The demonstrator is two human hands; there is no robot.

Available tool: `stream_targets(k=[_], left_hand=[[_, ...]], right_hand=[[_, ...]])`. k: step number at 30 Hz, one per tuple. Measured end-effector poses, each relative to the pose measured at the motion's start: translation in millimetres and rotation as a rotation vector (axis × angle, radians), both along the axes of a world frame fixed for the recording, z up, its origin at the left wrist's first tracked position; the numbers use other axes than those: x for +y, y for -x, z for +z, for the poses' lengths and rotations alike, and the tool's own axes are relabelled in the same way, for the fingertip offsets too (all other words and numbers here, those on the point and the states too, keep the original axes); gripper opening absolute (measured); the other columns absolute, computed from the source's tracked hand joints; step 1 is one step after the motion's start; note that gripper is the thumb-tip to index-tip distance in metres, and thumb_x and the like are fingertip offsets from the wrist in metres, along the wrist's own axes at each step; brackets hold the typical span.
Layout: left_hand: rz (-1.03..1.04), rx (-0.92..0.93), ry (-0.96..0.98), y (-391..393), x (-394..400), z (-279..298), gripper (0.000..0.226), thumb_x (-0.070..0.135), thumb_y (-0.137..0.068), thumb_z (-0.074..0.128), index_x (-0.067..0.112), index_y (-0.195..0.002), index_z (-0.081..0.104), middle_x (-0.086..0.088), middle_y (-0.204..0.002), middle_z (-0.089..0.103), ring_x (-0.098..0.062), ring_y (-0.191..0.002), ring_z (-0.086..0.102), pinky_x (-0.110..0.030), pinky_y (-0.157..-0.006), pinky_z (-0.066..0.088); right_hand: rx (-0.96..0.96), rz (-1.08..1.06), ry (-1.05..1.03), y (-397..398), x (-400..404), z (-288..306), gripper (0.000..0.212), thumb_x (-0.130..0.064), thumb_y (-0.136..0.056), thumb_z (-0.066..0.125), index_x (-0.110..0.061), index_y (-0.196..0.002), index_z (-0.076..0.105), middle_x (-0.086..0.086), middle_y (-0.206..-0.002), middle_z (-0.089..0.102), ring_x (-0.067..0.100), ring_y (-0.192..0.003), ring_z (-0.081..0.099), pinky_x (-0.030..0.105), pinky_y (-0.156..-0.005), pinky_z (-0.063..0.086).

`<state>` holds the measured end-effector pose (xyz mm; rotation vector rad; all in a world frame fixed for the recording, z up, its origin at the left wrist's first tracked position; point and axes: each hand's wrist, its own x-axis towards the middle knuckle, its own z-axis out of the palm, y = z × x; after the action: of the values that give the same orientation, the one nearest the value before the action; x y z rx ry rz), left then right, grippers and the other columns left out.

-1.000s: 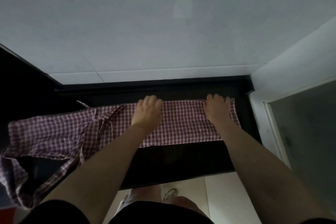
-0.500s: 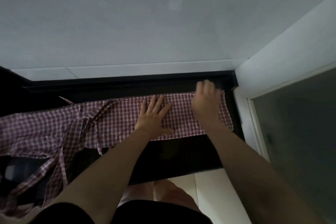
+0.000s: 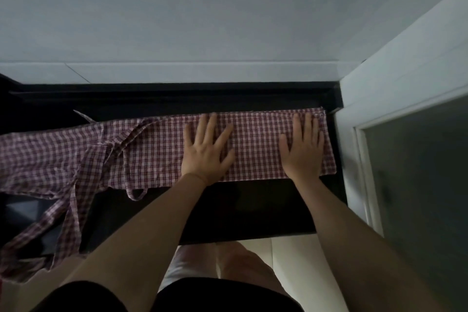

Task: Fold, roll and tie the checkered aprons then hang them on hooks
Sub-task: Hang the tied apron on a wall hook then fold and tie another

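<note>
Lying folded into a long band on the dark counter (image 3: 253, 210), the checkered apron (image 3: 157, 149) ran left to right under both flat, spread hands, right hand (image 3: 302, 149) nearest its right end, left hand (image 3: 206, 151) mid-band, straps trailing left.

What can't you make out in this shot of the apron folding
Head view only:
- checkered apron: its left end runs off the frame edge.
- Cloth beneath the left hand and right hand: covered by the flat palms.
- Hooks: none in frame.
- Dark counter: too dim for surface detail.
</note>
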<state>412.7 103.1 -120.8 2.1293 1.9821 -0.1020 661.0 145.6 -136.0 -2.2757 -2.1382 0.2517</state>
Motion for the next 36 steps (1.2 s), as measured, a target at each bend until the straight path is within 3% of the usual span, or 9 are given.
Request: stream_targets(k=[3,9,12,16,20,23,28,32,36], left_hand=[[0.215,0.041,0.040,-5.2,-0.9,-0.9,0.075,0.071,-0.091,0.012,0.039,-0.153,-0.016,-0.010,-0.163,-0.020,-0.040,-0.147,-0.020,-0.067,-0.114,-0.008],[0.161,0.019,0.131,2.3,1.6,10.8,0.074,0.074,-0.091,0.011,0.044,-0.152,-0.016,-0.006,-0.163,-0.022,-0.037,-0.148,-0.020,-0.066,-0.115,-0.005],[0.106,-0.059,0.164,10.9,3.2,28.0,0.068,0.066,-0.096,0.023,0.042,-0.155,0.000,-0.002,-0.165,-0.007,-0.032,-0.151,-0.008,-0.060,-0.117,0.004],[0.137,-0.169,0.011,29.4,-8.0,47.2,0.061,0.029,-0.092,0.052,0.024,-0.150,0.032,-0.010,-0.162,0.019,-0.030,-0.149,0.015,-0.054,-0.116,0.020],[0.289,-0.120,-0.170,76.0,-27.6,53.5,0.051,0.017,-0.081,0.060,0.015,-0.132,0.052,-0.016,-0.146,0.041,-0.036,-0.135,0.036,-0.056,-0.107,0.029],[0.400,-0.058,-0.185,127.9,-44.7,58.3,0.050,0.019,-0.077,0.062,0.013,-0.127,0.054,-0.016,-0.130,0.048,-0.036,-0.120,0.044,-0.052,-0.097,0.035],[0.365,-0.015,0.011,203.1,-72.2,64.5,0.053,0.036,-0.081,0.060,0.018,-0.129,0.046,-0.010,-0.125,0.048,-0.030,-0.117,0.045,-0.044,-0.096,0.037],[0.221,-0.093,0.219,239.6,-80.4,65.4,0.068,0.044,-0.082,0.064,0.023,-0.140,0.036,-0.008,-0.134,0.045,-0.030,-0.125,0.044,-0.044,-0.100,0.039],[0.303,-0.318,0.340,269.9,-72.7,70.7,0.037,0.031,-0.091,0.058,0.018,-0.125,0.050,-0.005,-0.118,0.059,-0.024,-0.104,0.057,-0.037,-0.082,0.051]], right_hand=[[0.027,-0.087,-0.017,2.6,-0.8,2.5,0.068,-0.049,-0.102,0.025,-0.017,-0.160,0.008,0.013,-0.166,0.006,0.028,-0.153,0.003,0.041,-0.123,-0.001],[0.003,-0.024,0.068,-0.5,2.5,13.3,0.071,-0.049,-0.103,0.023,-0.013,-0.159,-0.002,0.016,-0.166,-0.004,0.030,-0.153,-0.005,0.042,-0.122,-0.004],[0.060,-0.082,0.142,5.7,12.3,32.3,0.074,-0.039,-0.102,0.037,-0.004,-0.157,0.004,0.023,-0.164,0.000,0.037,-0.152,-0.001,0.046,-0.123,0.001],[-0.014,0.080,0.011,42.0,9.2,50.8,0.057,-0.015,-0.091,0.059,-0.002,-0.143,0.038,0.026,-0.154,0.030,0.041,-0.146,0.023,0.052,-0.120,0.020],[0.126,0.260,-0.066,119.9,-12.4,60.0,0.018,-0.014,-0.091,0.056,-0.007,-0.106,0.061,0.010,-0.108,0.060,0.025,-0.102,0.057,0.038,-0.087,0.050],[0.359,0.245,0.256,193.1,-29.5,72.7,0.019,-0.020,-0.100,0.049,-0.012,-0.087,0.061,0.002,-0.081,0.061,0.019,-0.074,0.061,0.036,-0.067,0.053],[0.673,-0.038,0.632,292.4,-54.7,89.1,0.025,-0.026,-0.100,0.050,-0.009,-0.104,0.067,0.010,-0.091,0.070,0.024,-0.084,0.070,0.040,-0.079,0.060],[0.634,0.015,0.676,328.9,-75.2,87.1,0.033,-0.039,-0.091,0.066,-0.013,-0.110,0.069,0.003,-0.101,0.070,0.018,-0.090,0.065,0.028,-0.071,0.051],[0.451,0.016,0.646,344.1,-90.9,82.2,0.021,-0.028,-0.092,0.065,-0.008,-0.084,0.065,0.003,-0.072,0.058,0.019,-0.070,0.057,0.025,-0.059,0.041]])
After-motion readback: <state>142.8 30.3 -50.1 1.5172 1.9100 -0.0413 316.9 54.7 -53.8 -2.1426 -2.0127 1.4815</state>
